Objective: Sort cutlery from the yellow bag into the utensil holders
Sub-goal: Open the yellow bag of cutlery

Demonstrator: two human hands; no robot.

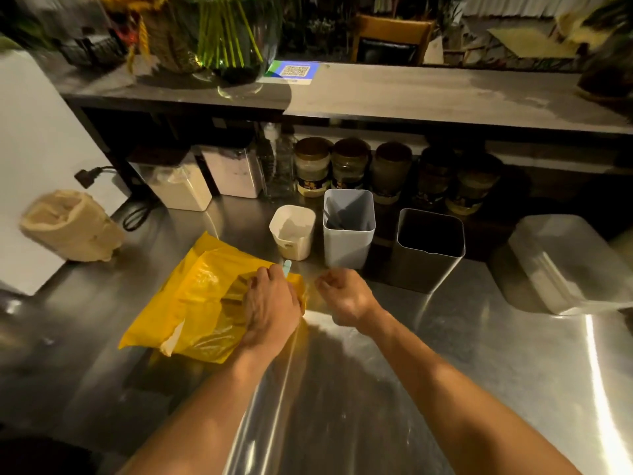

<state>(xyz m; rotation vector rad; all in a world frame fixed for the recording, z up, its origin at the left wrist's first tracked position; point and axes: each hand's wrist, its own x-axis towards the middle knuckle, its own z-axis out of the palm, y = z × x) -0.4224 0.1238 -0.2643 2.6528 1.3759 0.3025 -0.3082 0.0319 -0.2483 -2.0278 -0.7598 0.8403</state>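
Note:
A yellow plastic bag [202, 303] lies on the steel counter. My left hand [270, 306] rests on its right end and grips a pale blue cutlery handle [287, 268] that sticks up past the fingers. My right hand [346, 294] hovers just right of the bag with curled fingers and holds nothing. Behind the hands stand three holders: a small white one [294, 246], a taller light grey one [349, 245] with dark utensils inside, and a dark grey one [428, 265] that looks empty.
Jars [313, 166] and white storage boxes [181, 186] line the back under a shelf. A cream cloth bag [68, 228] lies at the left. A clear lidded container [568, 262] sits at the right. A glass vase [236, 39] stands on the shelf.

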